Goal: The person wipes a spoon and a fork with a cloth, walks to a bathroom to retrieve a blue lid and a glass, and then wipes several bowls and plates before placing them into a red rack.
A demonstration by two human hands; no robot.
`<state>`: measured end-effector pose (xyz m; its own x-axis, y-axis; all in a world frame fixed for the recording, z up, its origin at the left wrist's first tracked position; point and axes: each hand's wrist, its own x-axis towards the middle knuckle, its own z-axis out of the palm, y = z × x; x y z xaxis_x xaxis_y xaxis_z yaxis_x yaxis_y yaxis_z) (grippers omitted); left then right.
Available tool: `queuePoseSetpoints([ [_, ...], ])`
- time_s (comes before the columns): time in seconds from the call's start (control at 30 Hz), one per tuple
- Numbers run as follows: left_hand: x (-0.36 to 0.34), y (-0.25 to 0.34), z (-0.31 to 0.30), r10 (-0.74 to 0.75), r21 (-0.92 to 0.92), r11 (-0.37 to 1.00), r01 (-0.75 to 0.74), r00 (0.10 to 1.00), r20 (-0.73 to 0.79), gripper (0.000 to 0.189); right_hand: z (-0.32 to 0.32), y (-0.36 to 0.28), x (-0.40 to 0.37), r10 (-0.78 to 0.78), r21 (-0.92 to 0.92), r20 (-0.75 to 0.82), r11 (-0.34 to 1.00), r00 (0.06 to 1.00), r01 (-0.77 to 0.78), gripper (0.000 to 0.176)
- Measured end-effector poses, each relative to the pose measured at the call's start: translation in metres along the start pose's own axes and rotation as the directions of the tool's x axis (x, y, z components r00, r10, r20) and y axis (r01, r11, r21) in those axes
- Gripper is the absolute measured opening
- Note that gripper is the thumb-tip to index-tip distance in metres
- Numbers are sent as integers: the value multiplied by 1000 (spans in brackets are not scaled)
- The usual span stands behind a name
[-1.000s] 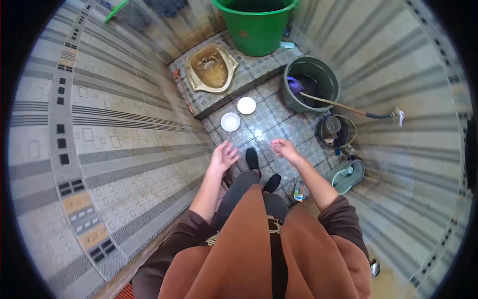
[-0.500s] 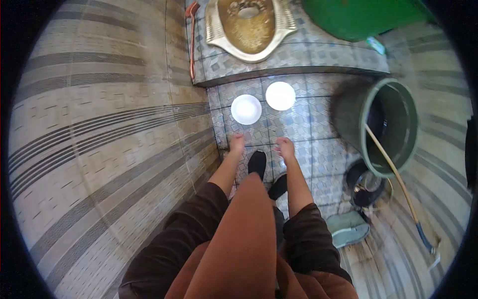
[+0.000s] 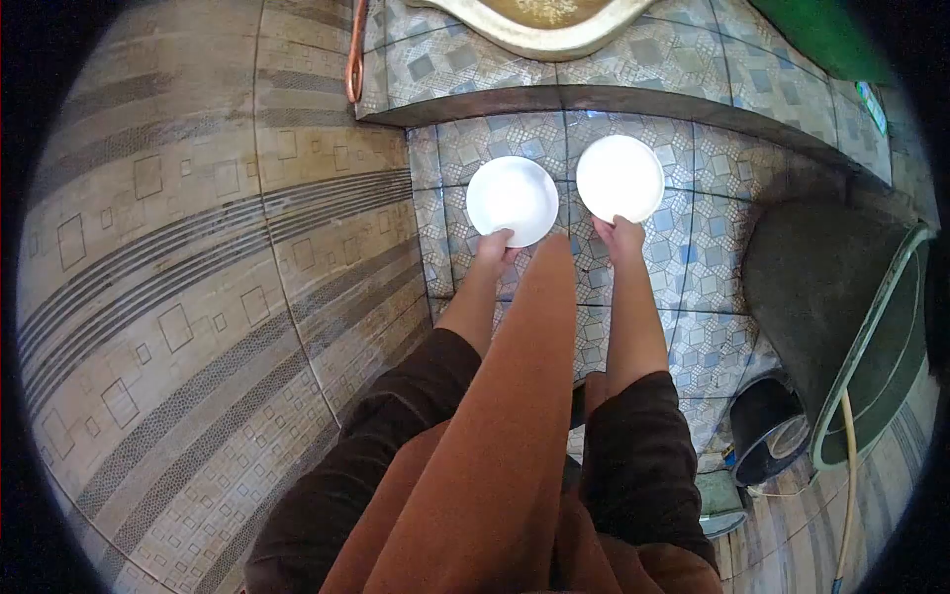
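Two round white plates lie side by side over the tiled floor. The left plate (image 3: 513, 193) has my left hand (image 3: 498, 247) at its near edge, thumb over the rim and the fingers tucked below. At the near rim of the right plate (image 3: 620, 176), my right hand (image 3: 621, 240) pinches the edge, its thumb side against the plate. Brown cloth (image 3: 505, 396) hangs between my forearms and covers my feet.
Beyond the plates rises a tiled step (image 3: 643, 74) with a squat toilet (image 3: 539, 35) on it. A large dark green bucket (image 3: 826, 287) stands at the right, beside a smaller black bucket (image 3: 764, 421). A tiled wall (image 3: 198, 297) closes the left side.
Both my hands have reached forward and taken hold of the plates' near edges. The view has moved closer to the floor, and my shoes are now hidden.
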<state>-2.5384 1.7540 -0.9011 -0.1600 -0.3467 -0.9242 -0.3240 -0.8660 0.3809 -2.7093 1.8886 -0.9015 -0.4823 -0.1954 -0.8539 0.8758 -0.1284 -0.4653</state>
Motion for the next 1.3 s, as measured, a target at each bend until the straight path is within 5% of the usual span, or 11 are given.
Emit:
queuePoseSetpoints([
  [0.23,-134,27,-10,63,-151,987,-48,994,92,30,-3,-75,-145,-148,-113,85,981,985,157,52],
  [0.37,-288,66,-21,116,-39,993,-114,992,58,34,1,-134,-289,-226,-267,156,928,961,262,51],
  [0.5,-473,107,-26,196,-222,963,-156,965,172,39,20,-215,-460,-162,-313,351,908,922,279,51],
  [0.57,-558,107,-38,295,-129,951,-282,951,91,43,36,-245,-542,-254,-329,458,842,852,428,49],
  [0.67,-625,57,-92,322,-79,946,-314,939,124,50,51,-295,-643,-77,-412,684,780,726,471,49],
  [0.73,-677,31,-126,344,-133,934,-331,935,91,53,64,-315,-703,248,-550,741,757,624,352,50],
  [0.9,-772,-43,-200,624,-661,589,-465,782,5,61,90,-246,-732,520,-750,639,585,568,309,46],
  [1.03,-815,-82,-246,443,-558,596,-578,816,-372,62,109,-171,-739,848,-863,457,350,270,364,45],
  [1.1,-819,-96,-265,289,-542,556,-630,759,-584,58,116,-134,-781,842,-835,478,346,252,427,43],
  [1.17,-826,-105,-282,305,-534,498,-684,714,-630,56,126,-105,-799,875,-799,466,353,131,487,41],
  [1.3,-848,-106,-315,241,-624,328,-709,702,-670,52,154,-54,-845,915,-839,375,269,146,473,39],
])
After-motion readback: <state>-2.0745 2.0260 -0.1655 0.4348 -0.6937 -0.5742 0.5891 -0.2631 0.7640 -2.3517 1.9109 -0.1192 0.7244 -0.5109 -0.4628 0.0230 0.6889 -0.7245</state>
